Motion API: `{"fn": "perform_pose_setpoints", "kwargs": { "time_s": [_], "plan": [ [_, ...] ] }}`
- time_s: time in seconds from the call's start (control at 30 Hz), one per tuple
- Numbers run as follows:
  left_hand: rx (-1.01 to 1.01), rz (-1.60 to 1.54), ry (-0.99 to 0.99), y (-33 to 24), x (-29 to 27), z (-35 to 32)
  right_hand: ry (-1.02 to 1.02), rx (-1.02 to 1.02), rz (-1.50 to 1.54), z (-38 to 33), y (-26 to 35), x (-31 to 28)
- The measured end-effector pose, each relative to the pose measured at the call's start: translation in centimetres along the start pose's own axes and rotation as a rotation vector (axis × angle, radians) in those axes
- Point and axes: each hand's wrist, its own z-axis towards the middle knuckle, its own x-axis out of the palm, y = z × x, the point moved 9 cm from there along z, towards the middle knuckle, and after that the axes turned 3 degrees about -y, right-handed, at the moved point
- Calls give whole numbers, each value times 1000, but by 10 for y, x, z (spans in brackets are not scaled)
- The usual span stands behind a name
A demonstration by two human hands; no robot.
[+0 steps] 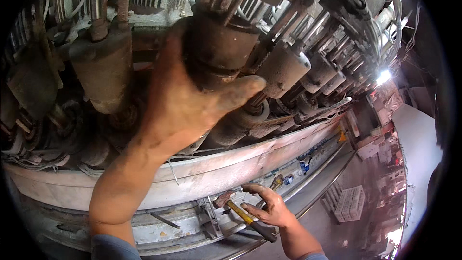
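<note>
My left hand (185, 94) reaches up into a row of machine cylinders. Its fingers wrap round the lower part of a dark, grimy metal cylinder (222, 41), with the thumb stretched across its underside. The fingertips behind the cylinder are hidden. Low in front, my right hand (270, 207) hangs with its fingers apart and nothing in them. Just left of it, a hammer (244, 217) with a yellow and black handle and a rusty head lies on the machine's lower ledge. Whether the right fingers touch the handle, I cannot tell.
More cylinders (286, 70) run along the machine to both sides. Below them stretches a long pale beam (231, 161). A metal rod (165, 220) and a second yellow-handled tool (277, 181) lie on the ledge. A rail (315, 183) borders it; a white crate (350, 203) sits beyond.
</note>
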Motion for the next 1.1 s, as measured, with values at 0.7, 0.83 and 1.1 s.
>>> {"fn": "perform_pose_setpoints", "kwargs": {
  "time_s": [0.7,0.83,1.1],
  "plan": [
    [257,316,-272,0,-14,-2,-239,-506,175,190,237,-82],
    [220,179,-240,14,-14,-3,-84,-418,259,204,237,-73],
    [242,176,-198,9,-15,0,31,-384,362,214,230,-72]
  ]
}}
